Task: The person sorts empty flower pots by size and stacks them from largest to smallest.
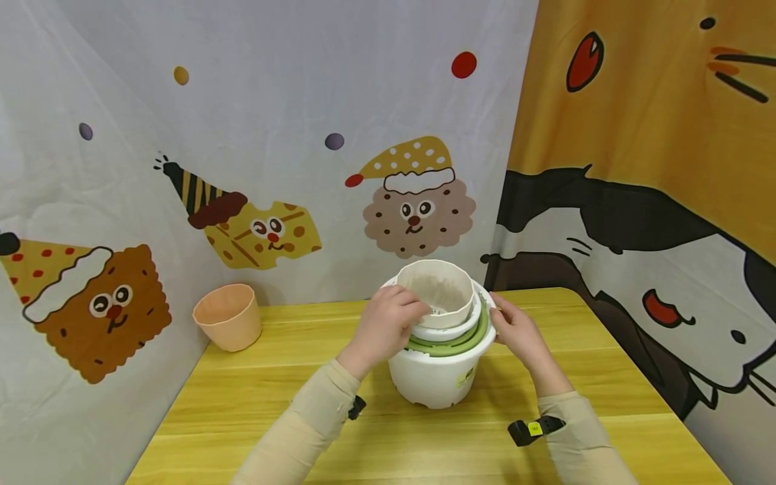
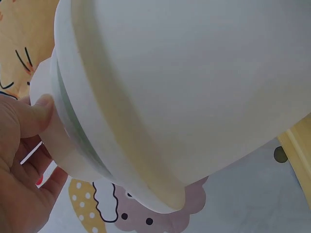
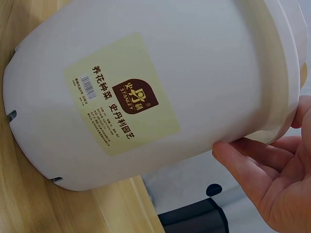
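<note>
Head view, left hand [image 1: 391,320]: pinches cream pot [image 1: 451,289] nested within white pot [image 1: 432,380]
Right hand [image 1: 519,331]: pinches white pot's rim, we judge for steadiness

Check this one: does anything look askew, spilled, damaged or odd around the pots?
One thing: the cream pot atop the stack has a brownish-grey patch inside, unlike its pale rim. It may be dirt or shadow; I can't tell. Nothing looks spilled or broken.

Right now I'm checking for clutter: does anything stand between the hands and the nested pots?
Nothing visible does: the left hand grips the cream top pot, the right hand the large white pot. The peach pot stands apart.
</note>
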The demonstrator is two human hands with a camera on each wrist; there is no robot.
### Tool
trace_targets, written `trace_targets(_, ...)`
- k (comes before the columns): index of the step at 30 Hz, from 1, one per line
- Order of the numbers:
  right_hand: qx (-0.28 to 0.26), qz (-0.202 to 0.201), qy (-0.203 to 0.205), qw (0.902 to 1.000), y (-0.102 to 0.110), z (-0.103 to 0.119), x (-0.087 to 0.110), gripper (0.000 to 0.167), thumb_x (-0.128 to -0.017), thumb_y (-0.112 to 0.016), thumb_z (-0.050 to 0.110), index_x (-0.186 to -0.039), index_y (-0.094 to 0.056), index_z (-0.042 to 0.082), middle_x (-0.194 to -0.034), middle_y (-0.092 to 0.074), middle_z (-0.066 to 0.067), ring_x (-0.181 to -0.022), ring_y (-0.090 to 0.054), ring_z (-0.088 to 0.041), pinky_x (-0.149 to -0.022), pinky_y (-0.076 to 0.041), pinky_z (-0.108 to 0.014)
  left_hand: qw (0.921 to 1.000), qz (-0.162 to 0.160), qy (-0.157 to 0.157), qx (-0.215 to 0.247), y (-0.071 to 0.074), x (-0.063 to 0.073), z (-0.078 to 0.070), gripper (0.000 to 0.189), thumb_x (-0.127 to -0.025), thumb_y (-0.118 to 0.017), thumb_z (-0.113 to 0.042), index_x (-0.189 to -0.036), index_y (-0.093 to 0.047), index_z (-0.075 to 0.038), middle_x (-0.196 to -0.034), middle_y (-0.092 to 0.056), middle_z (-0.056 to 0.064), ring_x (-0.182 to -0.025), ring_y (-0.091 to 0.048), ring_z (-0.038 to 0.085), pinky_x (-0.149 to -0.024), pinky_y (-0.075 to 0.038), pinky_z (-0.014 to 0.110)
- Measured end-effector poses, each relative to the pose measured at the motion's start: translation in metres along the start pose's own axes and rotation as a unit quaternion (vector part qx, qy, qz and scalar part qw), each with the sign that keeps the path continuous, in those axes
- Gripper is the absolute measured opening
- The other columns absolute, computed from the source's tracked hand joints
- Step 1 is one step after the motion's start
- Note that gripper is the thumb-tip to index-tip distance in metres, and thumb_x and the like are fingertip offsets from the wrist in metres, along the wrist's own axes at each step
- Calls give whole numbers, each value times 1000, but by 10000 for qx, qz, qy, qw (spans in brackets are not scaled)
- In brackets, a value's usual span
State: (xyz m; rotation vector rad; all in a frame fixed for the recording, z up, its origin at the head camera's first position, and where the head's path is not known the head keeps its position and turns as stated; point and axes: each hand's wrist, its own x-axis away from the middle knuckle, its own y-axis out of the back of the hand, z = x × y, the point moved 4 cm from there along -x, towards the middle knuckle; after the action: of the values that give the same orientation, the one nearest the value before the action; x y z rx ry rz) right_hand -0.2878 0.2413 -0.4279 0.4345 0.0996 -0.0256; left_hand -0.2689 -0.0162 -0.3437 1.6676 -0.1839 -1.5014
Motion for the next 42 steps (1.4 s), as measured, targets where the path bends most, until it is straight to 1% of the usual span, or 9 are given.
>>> trace_targets(4, 0, -5, -6, 10000, 0, 0, 0, 57, -105, -44, 34, -155, -33, 8, -145, -45, -25, -119, -55, -36, -83, -57, -34, 9999, 98, 53, -1, -1, 1, 0, 32, -75, -66, 11, -92, -75, -14, -90, -70, -2, -87, -61, 19, -83, -48, 32)
trace_targets(8, 1, -9, 2, 10000, 0, 0, 0, 57, -105, -44, 33, -155, -33, 8, -146, -45, -25, -120, -55, -37, -83, -57, -34, 9998, 186, 105, 52, -2, 1, 0, 34, -72, -67, 12, -92, -76, -14, -90, -70, -2, -87, -61, 19, -83, -49, 33)
trace_targets(17, -2, -27, 17, 10000, 0, 0, 0, 56, -105, -43, 34, -155, -34, 9, -147, -44, -25, -120, -54, -37, -83, -57, -33, 9989, 381, 241, 134, -3, 1, 1, 33, -74, -68, 13, -92, -77, -14, -91, -70, -2, -88, -61, 18, -80, -50, 32)
trace_targets(25, 18, -28, 40, 10000, 0, 0, 0, 56, -105, -43, 34, -154, -34, 9, -145, -46, -25, -119, -55, -36, -83, -57, -34, 9963, 765, 382, 91, -5, 0, 2, 34, -74, -69, 13, -94, -78, -13, -89, -70, -1, -85, -61, 17, -78, -50, 29)
trace_targets(32, 7, -41, 3, 10000, 0, 0, 0, 56, -105, -43, 34, -154, -35, 9, -144, -47, -25, -117, -56, -35, -82, -57, -32, 9945, 943, 444, 139, -6, -2, 3, 36, -72, -69, 14, -93, -78, -14, -88, -70, -2, -83, -60, 17, -77, -50, 28)
trace_targets(39, -25, -34, -9, 10000, 0, 0, 0, 56, -105, -44, 34, -154, -34, 9, -145, -46, -25, -119, -55, -36, -82, -57, -33, 9926, 1064, 543, 234, -6, -4, 5, 32, -75, -69, 12, -91, -78, -14, -87, -71, -3, -84, -61, 17, -79, -50, 28)
trace_targets(42, -19, -45, -6, 10000, 0, 0, 0, 56, -105, -44, 34, -154, -35, 8, -145, -46, -25, -119, -55, -36, -82, -57, -34, 9909, 1170, 609, 272, -7, -3, 6, 29, -76, -70, 10, -91, -78, -14, -87, -71, -3, -84, -61, 16, -79, -50, 28)
